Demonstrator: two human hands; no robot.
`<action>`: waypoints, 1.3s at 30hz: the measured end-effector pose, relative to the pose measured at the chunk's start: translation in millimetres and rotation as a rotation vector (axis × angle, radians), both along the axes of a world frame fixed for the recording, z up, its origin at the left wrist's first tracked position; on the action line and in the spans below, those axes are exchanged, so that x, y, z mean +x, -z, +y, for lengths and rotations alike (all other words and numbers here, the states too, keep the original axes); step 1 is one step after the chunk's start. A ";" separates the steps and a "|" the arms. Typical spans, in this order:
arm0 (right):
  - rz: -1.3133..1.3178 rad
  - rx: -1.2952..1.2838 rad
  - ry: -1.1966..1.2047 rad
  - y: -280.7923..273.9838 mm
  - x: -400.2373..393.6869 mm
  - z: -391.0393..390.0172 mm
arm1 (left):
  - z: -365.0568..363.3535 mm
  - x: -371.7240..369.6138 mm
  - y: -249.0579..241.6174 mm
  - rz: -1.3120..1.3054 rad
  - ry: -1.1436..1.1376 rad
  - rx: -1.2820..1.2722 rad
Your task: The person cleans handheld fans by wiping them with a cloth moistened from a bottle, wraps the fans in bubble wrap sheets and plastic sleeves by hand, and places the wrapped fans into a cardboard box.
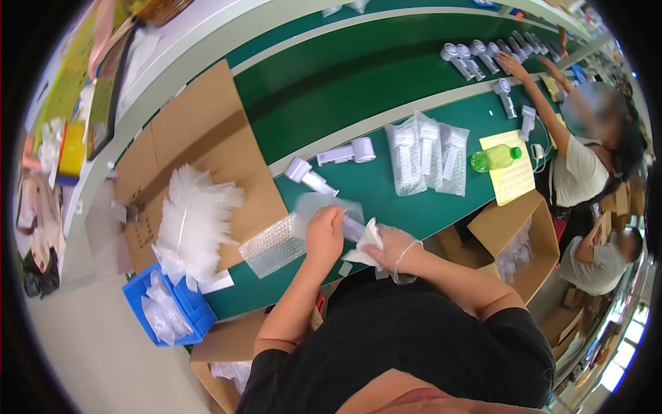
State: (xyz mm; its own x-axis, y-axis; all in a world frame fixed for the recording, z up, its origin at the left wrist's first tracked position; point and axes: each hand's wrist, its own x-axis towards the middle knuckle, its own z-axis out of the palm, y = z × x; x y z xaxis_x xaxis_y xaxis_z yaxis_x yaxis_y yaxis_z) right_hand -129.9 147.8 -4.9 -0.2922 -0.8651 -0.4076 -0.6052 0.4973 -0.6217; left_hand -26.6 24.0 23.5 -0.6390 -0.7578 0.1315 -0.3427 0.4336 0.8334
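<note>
My left hand (325,236) is closed around one end of a pale lavender handheld device (353,229), and much of the device is hidden by my hands. A sheet or bag of clear plastic film (307,207) shows just behind that hand, slightly blurred. My right hand (396,250), in a thin clear glove, pinches a white cloth (372,237) against the device's other end. Beyond my hands, two similar devices, one upper (348,152) and one lower (310,176), lie on the green table (376,200). A bubble-wrap bag (272,247) lies flat left of my left hand.
Bubble-wrapped devices (424,155) lie ahead, near a green bottle (495,159) on a yellow sheet (514,183). Left are cardboard (200,124), a stack of white foam sleeves (196,214) and a blue bin (200,314). A co-worker (583,169) reaches toward lined-up devices (476,62). An open carton (520,228) stands right.
</note>
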 end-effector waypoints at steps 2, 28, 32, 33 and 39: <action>-0.263 0.026 0.157 9.0 -9.0 11.1 | 2.8 -21.7 -3.1 -0.073 0.199 -0.024; -0.202 -0.747 0.925 99.4 -225.4 79.4 | 62.0 -154.6 68.4 -0.047 0.462 0.133; 0.158 -0.892 0.785 121.8 -346.4 19.8 | 58.0 -145.0 35.3 -0.099 0.282 0.388; 0.249 -0.830 0.827 115.8 -371.3 0.5 | 57.7 -140.8 36.3 -0.097 0.274 0.371; 0.576 -0.370 1.001 104.1 -484.0 -101.4 | 38.0 -122.0 78.4 -0.085 -0.007 0.286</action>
